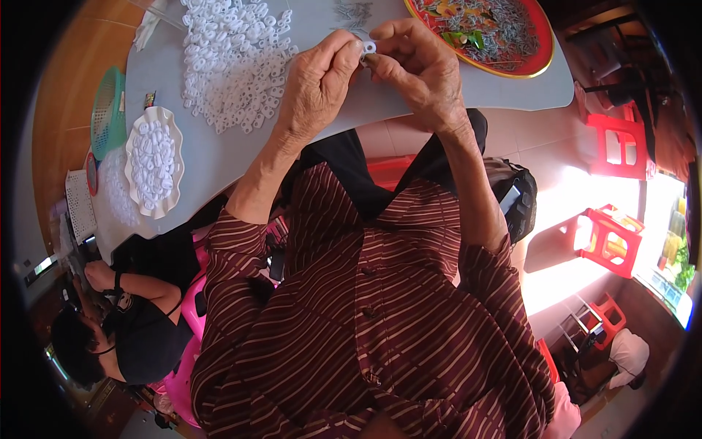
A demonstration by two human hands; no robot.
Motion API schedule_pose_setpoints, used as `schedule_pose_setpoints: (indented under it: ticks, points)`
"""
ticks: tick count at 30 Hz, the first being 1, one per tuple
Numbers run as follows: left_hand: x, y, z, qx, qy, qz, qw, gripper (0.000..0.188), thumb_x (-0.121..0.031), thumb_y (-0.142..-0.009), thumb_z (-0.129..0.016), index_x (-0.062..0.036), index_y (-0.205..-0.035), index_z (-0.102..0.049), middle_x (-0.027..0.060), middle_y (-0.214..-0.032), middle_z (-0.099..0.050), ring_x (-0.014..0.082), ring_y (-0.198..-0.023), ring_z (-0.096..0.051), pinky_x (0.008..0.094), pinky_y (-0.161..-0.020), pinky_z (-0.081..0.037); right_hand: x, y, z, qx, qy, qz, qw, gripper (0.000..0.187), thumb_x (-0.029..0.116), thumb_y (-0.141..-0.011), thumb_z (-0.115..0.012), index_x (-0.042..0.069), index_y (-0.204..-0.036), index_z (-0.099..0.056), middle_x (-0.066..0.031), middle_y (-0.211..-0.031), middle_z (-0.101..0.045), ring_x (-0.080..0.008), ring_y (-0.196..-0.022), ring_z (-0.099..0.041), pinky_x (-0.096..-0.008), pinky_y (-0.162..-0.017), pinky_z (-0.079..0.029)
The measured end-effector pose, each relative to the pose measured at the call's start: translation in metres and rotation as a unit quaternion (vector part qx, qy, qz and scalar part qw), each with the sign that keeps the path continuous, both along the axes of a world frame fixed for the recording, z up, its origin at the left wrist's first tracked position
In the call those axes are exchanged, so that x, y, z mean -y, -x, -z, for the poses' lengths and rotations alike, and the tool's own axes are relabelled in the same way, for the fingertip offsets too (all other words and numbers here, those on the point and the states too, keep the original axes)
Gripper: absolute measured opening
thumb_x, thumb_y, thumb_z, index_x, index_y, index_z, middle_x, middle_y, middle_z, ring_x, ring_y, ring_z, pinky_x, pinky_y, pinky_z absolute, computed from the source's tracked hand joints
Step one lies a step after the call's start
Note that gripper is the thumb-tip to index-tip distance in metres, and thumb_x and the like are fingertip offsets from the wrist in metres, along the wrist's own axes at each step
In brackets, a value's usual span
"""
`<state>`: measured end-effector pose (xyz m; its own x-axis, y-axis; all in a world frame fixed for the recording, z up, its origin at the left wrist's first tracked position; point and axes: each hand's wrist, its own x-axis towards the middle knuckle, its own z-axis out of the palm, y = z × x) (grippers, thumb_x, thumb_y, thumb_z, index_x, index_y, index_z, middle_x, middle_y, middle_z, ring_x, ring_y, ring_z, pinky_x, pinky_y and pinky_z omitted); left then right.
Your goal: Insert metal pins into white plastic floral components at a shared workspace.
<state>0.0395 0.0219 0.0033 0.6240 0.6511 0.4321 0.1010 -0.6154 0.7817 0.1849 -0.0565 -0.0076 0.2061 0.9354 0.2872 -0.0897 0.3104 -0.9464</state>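
White plastic ring (369, 47): small, pinched betw. both hands at approx 12 o'clock of view, above grey table (212, 157) edge.
L hand (318, 84): thumb + fingertips closed together on ring's left side.
R hand (417, 69): fingers curled, tips clamped on ring's right side; touching L hand.
Loose pile of white rings (234, 62): on table, 10 o'clock from hands, near.
White scalloped dish (153, 161): full of rings, 8 o'clock from hands, well apart.
Red round tray (490, 33): w/ small metal bits, 2 o'clock, just beside R hand.
Green basket (108, 110): 9 o'clock, beyond dish.
Other person (131, 322): dark top, seated at 7 o'clock.
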Motion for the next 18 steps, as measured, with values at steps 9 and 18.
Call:
schedule_pose_setpoints:
  ticks: [9,18]
  points:
    - [-0.004,0.000,0.007,0.002,0.041,-0.004,0.999,0.020,-0.022,-0.094,-0.050,-0.0021,-0.091,-0.054,0.0043,-0.059,-0.047,0.0118,-0.054,-0.044,0.0271,-0.050,-0.039,-0.001,-0.001,-0.001,0.029,0.022,0.006,0.999,0.029,0.003,-0.083,-0.064,-0.001,-0.110,-0.053,-0.0058,-0.084,-0.062,-0.0102,-0.078,-0.062,-0.0224,-0.072,-0.050]
    - [-0.003,0.002,0.004,0.008,0.056,0.016,0.998,0.027,-0.027,-0.094,-0.049,-0.0007,-0.088,-0.053,0.0048,-0.057,-0.044,0.0111,-0.052,-0.042,0.0276,-0.050,-0.038,-0.004,0.005,0.009,0.065,-0.037,0.028,0.997,0.028,0.008,-0.080,-0.069,-0.001,-0.103,-0.056,-0.0062,-0.080,-0.066,-0.0107,-0.073,-0.065,-0.0240,-0.066,-0.052]
